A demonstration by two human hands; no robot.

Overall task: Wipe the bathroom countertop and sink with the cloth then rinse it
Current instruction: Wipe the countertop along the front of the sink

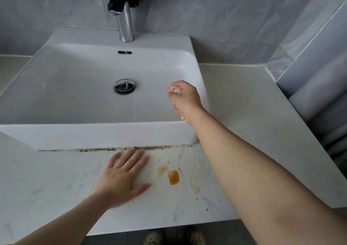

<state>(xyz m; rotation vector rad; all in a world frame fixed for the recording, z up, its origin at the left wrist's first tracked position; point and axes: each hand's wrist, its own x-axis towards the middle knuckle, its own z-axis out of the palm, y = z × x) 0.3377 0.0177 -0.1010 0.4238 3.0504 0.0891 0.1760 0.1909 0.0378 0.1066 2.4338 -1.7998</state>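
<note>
Cloth (176, 89): a pale wad, sat bunched inside the curled fingers of the right hand (185, 102), over the sink (75, 87) basin near its right wall. Drain (125, 86): lay left of those fingers. Left hand (120, 181): fingers straight and spread, lay flat on the countertop (56, 179), held nothing. Amber stain (173, 177): lay just right of its fingertips.

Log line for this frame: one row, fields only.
left hand: flat on countertop | right hand: grips wadded cloth over sink, right side | orange stain: on countertop, unwiped
</note>
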